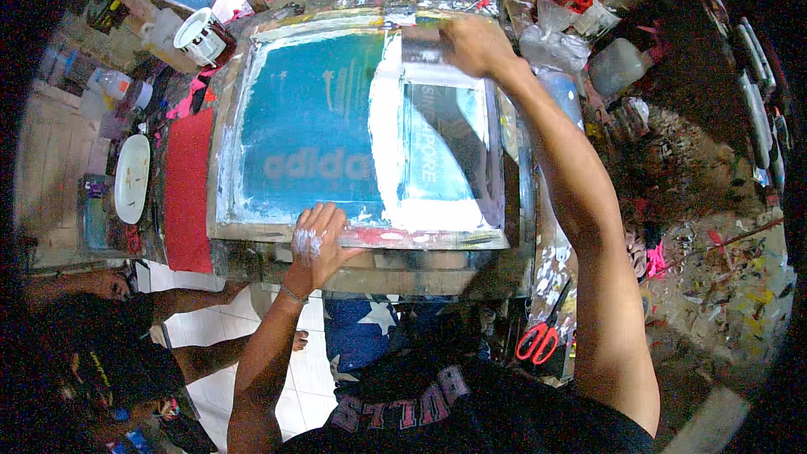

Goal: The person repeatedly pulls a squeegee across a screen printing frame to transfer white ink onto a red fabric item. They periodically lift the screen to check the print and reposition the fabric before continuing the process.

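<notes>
A wood-edged screen printing frame (361, 238) lies flat in front of me, its mesh teal on the left and partly white on the right, with faint lettering and star shapes. My left hand (320, 234), smeared with white paint, grips the frame's near edge, fingers over the top and thumb stretched out along the rim. At the far right end of the mesh, my right hand (479, 44) is closed around what looks like a squeegee (423, 51). Motion blurs the tool, and the hand hides part of it. White ink lies in a band down the mesh.
Left of the frame are a red sheet (189, 189), a white oval dish (133, 178) and a paint-streaked white tub (202, 38). Red-handled scissors (536, 343) lie near my right arm. A red-rimmed bucket (580, 4) and plastic jug (618, 65) stand far right. Another person (118, 353) is at lower left.
</notes>
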